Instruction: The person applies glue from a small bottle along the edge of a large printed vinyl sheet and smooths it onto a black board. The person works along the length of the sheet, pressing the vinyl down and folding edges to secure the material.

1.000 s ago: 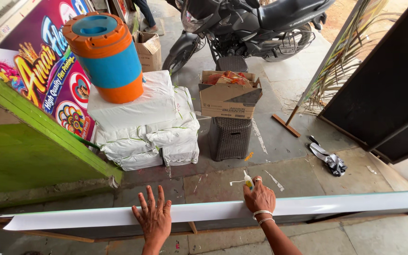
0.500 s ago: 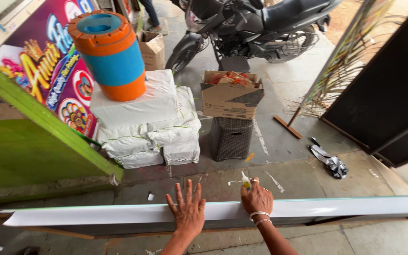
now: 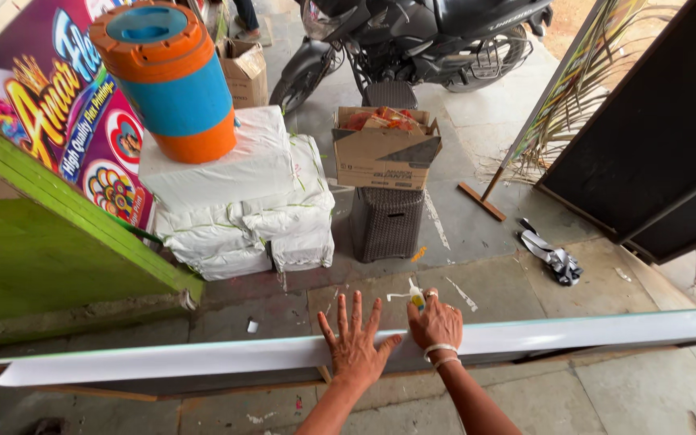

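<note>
1. While the left hand (image 3: pixel 356 342) lies spread flat on a long white folded sheet strip (image 3: pixel 163 361), the right hand (image 3: pixel 437 322) beside it grips a small yellow-tipped tube (image 3: pixel 416 296).
2. Beyond the strip stand stacked white sacks (image 3: pixel 243 209) bearing an orange-and-blue drum-shaped cooler (image 3: pixel 172 80), a dark wicker stool (image 3: pixel 387 221) topped by a cardboard box (image 3: pixel 384 153), and a black motorcycle (image 3: pixel 420 32).

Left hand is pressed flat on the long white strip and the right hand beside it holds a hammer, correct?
Not quite. In the head view the left hand lies flat on the long white strip, but the right hand holds a small yellow-tipped tube, not a hammer.
</note>
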